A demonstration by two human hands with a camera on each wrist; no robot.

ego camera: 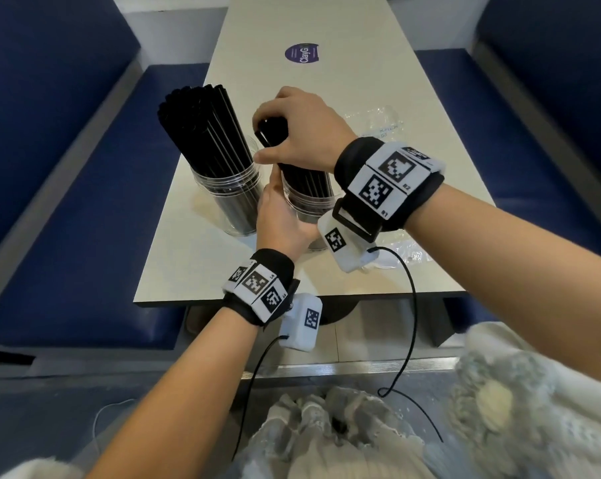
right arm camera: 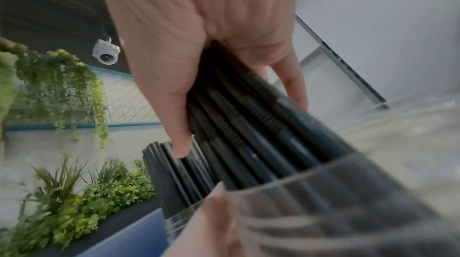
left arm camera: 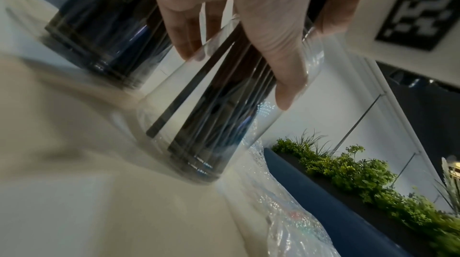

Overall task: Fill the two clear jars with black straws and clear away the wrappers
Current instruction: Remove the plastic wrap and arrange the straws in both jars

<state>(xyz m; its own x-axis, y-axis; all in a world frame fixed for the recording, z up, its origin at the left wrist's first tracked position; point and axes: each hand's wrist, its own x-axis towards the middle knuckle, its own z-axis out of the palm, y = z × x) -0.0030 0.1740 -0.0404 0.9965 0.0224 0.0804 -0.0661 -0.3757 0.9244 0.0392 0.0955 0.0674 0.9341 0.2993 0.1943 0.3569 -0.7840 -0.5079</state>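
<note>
Two clear jars stand near the table's front left. The left jar (ego camera: 230, 198) is packed with black straws (ego camera: 202, 126) that lean left. My left hand (ego camera: 282, 216) wraps round the right jar (ego camera: 309, 205), thumb and fingers on its wall (left arm camera: 224, 103). My right hand (ego camera: 292, 133) grips a bundle of black straws (right arm camera: 248, 123) from above; their lower ends stand inside the right jar (right arm camera: 323, 212). One clear wrapper (ego camera: 378, 122) lies on the table behind my right wrist. Another wrapper (ego camera: 406, 250) lies by the front edge, also seen beside the jar as crinkled plastic (left arm camera: 286, 212).
The beige table (ego camera: 326, 63) carries a purple round sticker (ego camera: 302, 53) at its far end. Blue bench seats (ego camera: 84, 219) flank both sides. Cables hang from both wrist cameras below the table's front edge (ego camera: 292, 299). Green plants (left arm camera: 361, 172) stand beyond the bench.
</note>
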